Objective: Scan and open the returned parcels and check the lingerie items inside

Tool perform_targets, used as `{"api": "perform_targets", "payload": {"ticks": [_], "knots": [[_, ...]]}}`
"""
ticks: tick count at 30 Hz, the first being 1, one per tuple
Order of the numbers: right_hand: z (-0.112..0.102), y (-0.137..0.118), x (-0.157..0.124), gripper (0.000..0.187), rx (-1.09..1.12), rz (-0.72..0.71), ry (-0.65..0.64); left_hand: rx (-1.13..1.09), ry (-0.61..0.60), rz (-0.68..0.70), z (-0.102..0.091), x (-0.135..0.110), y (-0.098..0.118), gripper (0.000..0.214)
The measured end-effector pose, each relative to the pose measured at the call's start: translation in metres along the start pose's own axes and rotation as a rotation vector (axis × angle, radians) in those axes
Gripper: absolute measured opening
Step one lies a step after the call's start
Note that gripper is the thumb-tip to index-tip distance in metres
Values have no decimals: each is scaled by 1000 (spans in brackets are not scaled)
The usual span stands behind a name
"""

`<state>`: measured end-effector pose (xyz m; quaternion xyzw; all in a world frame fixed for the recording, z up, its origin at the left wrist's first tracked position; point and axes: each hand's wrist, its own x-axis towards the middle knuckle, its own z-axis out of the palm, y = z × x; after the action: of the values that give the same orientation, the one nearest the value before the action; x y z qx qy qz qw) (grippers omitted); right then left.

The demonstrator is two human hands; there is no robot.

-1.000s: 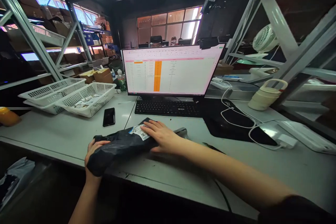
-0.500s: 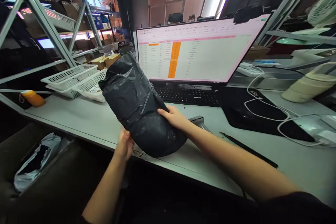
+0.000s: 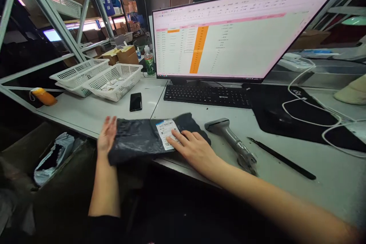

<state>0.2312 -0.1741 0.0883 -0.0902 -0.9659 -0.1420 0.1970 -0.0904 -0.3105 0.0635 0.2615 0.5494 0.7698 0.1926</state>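
A black plastic parcel bag (image 3: pixel 137 141) lies flat near the front edge of the grey desk (image 3: pixel 85 112), its white shipping label (image 3: pixel 167 132) facing up. My right hand (image 3: pixel 194 148) rests flat on the bag's right end, fingers stretched over the label. My left hand (image 3: pixel 106 136) is open with fingers up against the bag's left end. A grey handheld barcode scanner (image 3: pixel 231 143) lies on the desk just right of my right hand.
A black phone (image 3: pixel 135 101) lies behind the bag. White mesh baskets (image 3: pixel 113 82) stand at the back left. A keyboard (image 3: pixel 207 95) and a monitor (image 3: pixel 237 34) are ahead; a black pen (image 3: pixel 281 158), a black mat and white cables are at the right. A grey bag (image 3: pixel 53 158) sits below the desk edge.
The parcel bag was lifted upright half a second ago and has been laid flat again with the label up. My left hand has let go and opened beside it.
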Motion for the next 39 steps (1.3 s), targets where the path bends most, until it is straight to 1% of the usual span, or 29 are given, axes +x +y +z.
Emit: {"api": "perform_targets", "payload": {"ticks": [1,2,3,4,5,7,9,10,12,14,15,17,18,19,21,23,24,25,27,28,29,30,31,32,34,35,36,39], "knots": [[10,-4,-3,47,-14,-3,-58,11,92,50,-12,-1,6,39],[18,-7,-5,47,-15,-15,-103,41,176,125,-19,-4,13,39],[25,-11,-6,47,-5,-31,-131,97,217,200,-22,-8,21,38],[29,-14,-7,47,9,-49,-148,190,193,266,-19,-13,27,37],[31,-18,-7,47,25,-64,-159,317,102,309,-13,-19,32,35],[31,-23,-6,43,61,-88,-172,628,-201,329,10,-29,35,32],[28,-27,-5,40,97,-102,-180,930,-471,306,36,-35,29,30],[26,-28,-4,39,117,-98,-183,1055,-567,280,47,-37,23,29],[22,-26,-5,38,172,-85,-197,1247,-674,215,63,-40,9,29],[16,-18,-9,34,245,-98,-210,1365,-717,170,69,-42,-2,32],[13,-13,-12,32,277,-106,-195,1400,-724,163,69,-43,-5,31],[6,4,-21,30,301,-72,-99,1436,-747,164,65,-43,-7,22],[3,15,-27,31,287,-16,-29,1438,-772,170,62,-42,-6,16],[0,27,-34,32,257,69,39,1426,-804,184,58,-40,-4,13],[-5,53,-53,37,179,279,124,1358,-852,216,51,-36,0,16],[-9,79,-75,42,86,521,126,1253,-858,194,46,-32,2,20],[-12,90,-88,43,37,643,86,1201,-851,155,44,-30,1,22],[-14,99,-100,44,-6,759,4,1159,-844,98,44,-28,0,23],[-18,112,-124,47,-48,947,-259,1122,-847,-16,45,-24,-3,29],[-19,115,-135,49,-43,1005,-396,1128,-859,-52,48,-23,-6,33],[-19,117,-144,50,-25,1036,-505,1145,-868,-70,51,-23,-8,36],[-19,118,-151,50,-3,1049,-574,1162,-869,-67,55,-24,-10,38],[-19,119,-156,48,20,1053,-602,1166,-862,-41,58,-26,-11,37],[-18,119,-160,46,43,1053,-599,1148,-848,2,62,-29,-12,36],[-17,122,-164,39,106,1055,-548,1069,-804,95,68,-33,-12,31],[-18,124,-163,35,137,1068,-497,1024,-778,131,70,-34,-11,29],[-20,125,-160,31,163,1092,-419,987,-755,155,72,-35,-10,27],[-34,122,-136,29,283,1129,-85,931,-702,188,77,-37,-7,22]]}}
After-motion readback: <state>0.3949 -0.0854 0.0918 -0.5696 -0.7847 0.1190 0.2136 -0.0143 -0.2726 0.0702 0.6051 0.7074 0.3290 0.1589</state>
